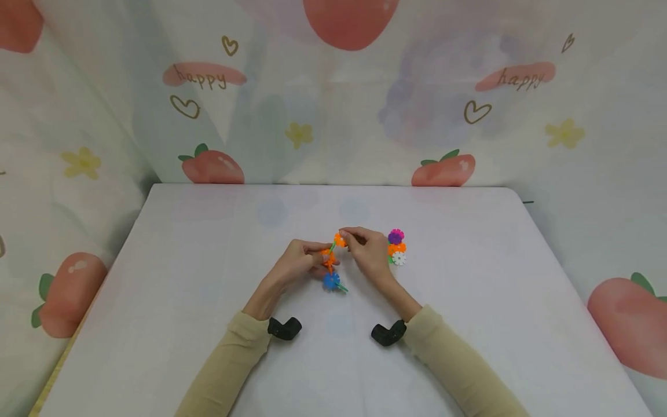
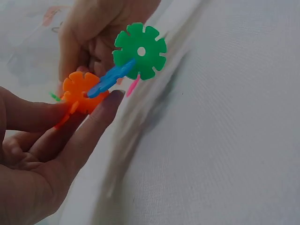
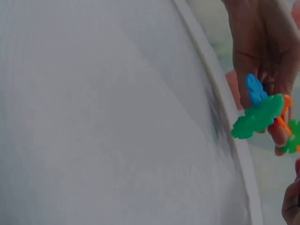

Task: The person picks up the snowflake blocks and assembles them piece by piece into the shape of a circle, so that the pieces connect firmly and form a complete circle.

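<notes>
A chain of slotted plastic snowflake discs is held up between both hands over the table. My left hand [image 1: 297,260] pinches an orange disc [image 2: 77,89] in the middle of it between thumb and fingers. From there a blue disc [image 1: 330,281] and a green disc [image 2: 141,44] hang toward me, with a bit of pink [image 2: 133,86] below the green one. On the far side a light green disc [image 3: 294,138] leads to another orange disc [image 1: 340,239], whose edge my right hand [image 1: 371,252] pinches between thumb and fingertips.
Just right of my right hand lies a small group of loose discs: pink [image 1: 398,232], purple [image 1: 395,238], orange [image 1: 398,249] and white [image 1: 399,259], with some green partly hidden by the hand. They rest on a white-covered table [image 1: 182,278] against a printed cloth backdrop [image 1: 333,116].
</notes>
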Motion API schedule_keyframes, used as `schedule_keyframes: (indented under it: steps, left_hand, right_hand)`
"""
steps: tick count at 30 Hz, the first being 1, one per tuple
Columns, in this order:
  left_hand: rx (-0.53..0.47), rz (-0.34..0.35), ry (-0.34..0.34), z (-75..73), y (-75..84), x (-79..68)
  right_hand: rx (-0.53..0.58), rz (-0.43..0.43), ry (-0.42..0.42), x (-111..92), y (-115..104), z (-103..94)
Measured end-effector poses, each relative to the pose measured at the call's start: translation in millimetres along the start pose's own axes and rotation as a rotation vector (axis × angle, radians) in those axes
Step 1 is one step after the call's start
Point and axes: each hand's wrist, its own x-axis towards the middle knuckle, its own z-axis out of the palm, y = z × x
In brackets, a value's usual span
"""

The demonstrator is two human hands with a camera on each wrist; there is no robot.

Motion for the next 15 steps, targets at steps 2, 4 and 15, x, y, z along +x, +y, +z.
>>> schedule_keyframes:
  steps: [2, 4, 15]
  left_hand:
    - [-0.024, 0.004, -0.006, 0.3, -0.4, 0.2]
    - [-0.053, -0.005, -0.010, -0.2, -0.8, 0.1]
    - [-0.243, -0.052, 0.007, 0.0, 3.5, -0.5]
  right_hand:
    - [0.032, 0.061, 0.010, -1.7, -0.7, 1.3]
    - [0.044, 0.077, -0.016, -2.4, -0.2, 0.5]
    - [0.195, 0.120, -0.211, -1.1, -5.4, -15.3]
